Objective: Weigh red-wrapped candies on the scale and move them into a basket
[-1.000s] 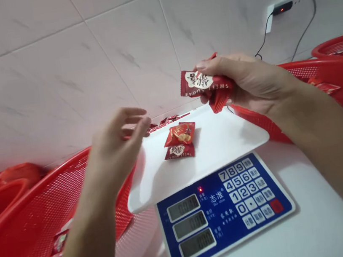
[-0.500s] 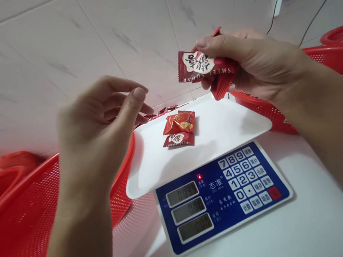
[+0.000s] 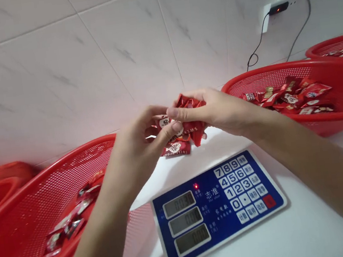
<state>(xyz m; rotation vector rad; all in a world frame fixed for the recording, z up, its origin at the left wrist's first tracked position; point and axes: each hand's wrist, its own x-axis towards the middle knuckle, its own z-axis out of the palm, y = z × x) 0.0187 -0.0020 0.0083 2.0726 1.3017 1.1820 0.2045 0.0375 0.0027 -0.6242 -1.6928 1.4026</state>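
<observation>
Head view, left hand (image 3: 139,150), right hand (image 3: 217,111) blocking tray (image 3: 221,140), red baskets (image 3: 266,73) beside

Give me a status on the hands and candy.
Right hand pinching a red candy packet over the scale, left hand against it. Second packet on the scale tray. Red baskets both sides.

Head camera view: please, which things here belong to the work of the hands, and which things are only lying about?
Probably part of the work:
left hand
right hand
sweet packet, held by both hands
packet on the scale
scale
left basket
right basket

Probably just lying about:
far basket
wall socket
cable
</observation>
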